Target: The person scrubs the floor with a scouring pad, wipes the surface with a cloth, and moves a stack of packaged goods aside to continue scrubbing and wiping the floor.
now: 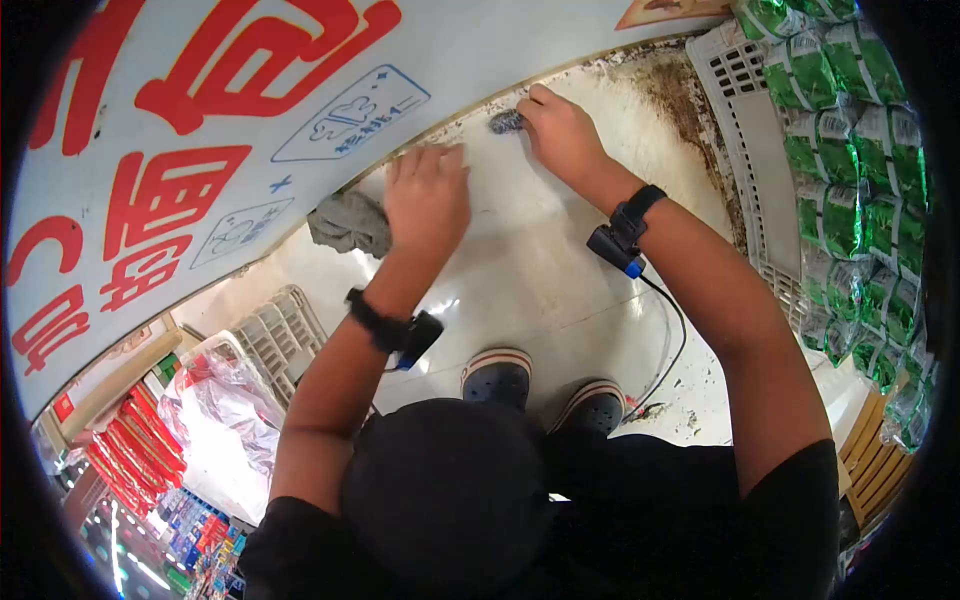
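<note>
My right hand [562,138] is closed on a dark grey steel wool scrubber [506,122], which lies against the pale floor near the foot of the white signboard [420,40]. My left hand [428,195] is open with its fingers extended beside the lower edge of that board. Nothing shows in it, and its fingertips seem to touch the board or hover just above the floor. A crumpled grey cloth [352,224] lies on the floor to the left of this hand. Black straps with small devices sit on both wrists.
Brown grime [680,100] marks the floor corner at the upper right. Beside it stand a whitish plastic crate [745,130] and stacked green packets [850,150]. Another crate [283,335] is at the left. A black cable [672,365] trails near my clogs [497,378].
</note>
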### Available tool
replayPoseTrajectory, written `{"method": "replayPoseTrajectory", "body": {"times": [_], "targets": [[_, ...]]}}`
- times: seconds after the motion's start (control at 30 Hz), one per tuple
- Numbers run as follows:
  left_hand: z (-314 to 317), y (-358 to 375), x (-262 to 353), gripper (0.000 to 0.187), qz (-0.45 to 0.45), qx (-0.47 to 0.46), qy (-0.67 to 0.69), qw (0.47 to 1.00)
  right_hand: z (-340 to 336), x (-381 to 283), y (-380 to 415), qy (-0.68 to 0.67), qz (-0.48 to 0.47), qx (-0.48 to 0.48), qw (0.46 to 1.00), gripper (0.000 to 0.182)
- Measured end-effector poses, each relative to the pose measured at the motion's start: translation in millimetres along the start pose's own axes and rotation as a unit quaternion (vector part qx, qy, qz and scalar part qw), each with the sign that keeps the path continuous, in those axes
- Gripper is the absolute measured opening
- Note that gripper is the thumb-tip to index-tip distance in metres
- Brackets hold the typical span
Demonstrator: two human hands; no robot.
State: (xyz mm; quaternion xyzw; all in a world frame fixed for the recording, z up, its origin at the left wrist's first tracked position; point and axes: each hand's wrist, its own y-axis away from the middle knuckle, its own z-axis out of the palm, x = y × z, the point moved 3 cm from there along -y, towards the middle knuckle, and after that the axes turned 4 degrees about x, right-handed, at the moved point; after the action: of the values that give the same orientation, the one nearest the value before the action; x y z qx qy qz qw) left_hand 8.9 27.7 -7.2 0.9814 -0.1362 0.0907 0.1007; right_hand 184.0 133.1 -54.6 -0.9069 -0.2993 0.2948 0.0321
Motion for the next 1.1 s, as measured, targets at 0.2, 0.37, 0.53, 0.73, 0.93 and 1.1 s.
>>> {"method": "replayPoseTrajectory", "body": {"times": [0.2, 0.37, 0.53, 0.73, 0.93, 1.1], "targets": [[-5.6, 102.2, -1.9, 0.043, -0.133, 0.121, -0.12, 0.976, 3.4, -2.3, 4.9, -0.015, -0.026, 0.041, 0.999, 0.01], [2.6, 156.6, 13.6, 0.036, -0.194, -0.17, -0.053, 0.965, -1.2, -1.9, -2.0, -0.01, 0.001, -0.002, 1.0, 0.011], [-11.6, 127.7, 17.6, 0.032, -0.139, -0.214, 0.041, 0.966, -7.1, 5.4, 0.4, -0.013, -0.014, 0.031, 0.999, 0.012], [9.4, -44.0, 36.2, 0.04, 0.073, 0.337, 0.014, 0.938, -17.9, 11.9, 1.8, 0.073, -0.042, 0.069, 0.994, 0.013], [27.4, -81.1, 62.8, 0.027, 0.002, 0.292, 0.08, 0.953, -27.2, 20.8, 12.4, 0.052, -0.041, -0.042, 0.997, 0.016], [33.5, -90.7, 64.4, 0.013, 0.006, 0.302, 0.091, 0.949, -81.1, 5.3, 26.2, 0.024, -0.058, -0.204, 0.977, 0.045]]}}
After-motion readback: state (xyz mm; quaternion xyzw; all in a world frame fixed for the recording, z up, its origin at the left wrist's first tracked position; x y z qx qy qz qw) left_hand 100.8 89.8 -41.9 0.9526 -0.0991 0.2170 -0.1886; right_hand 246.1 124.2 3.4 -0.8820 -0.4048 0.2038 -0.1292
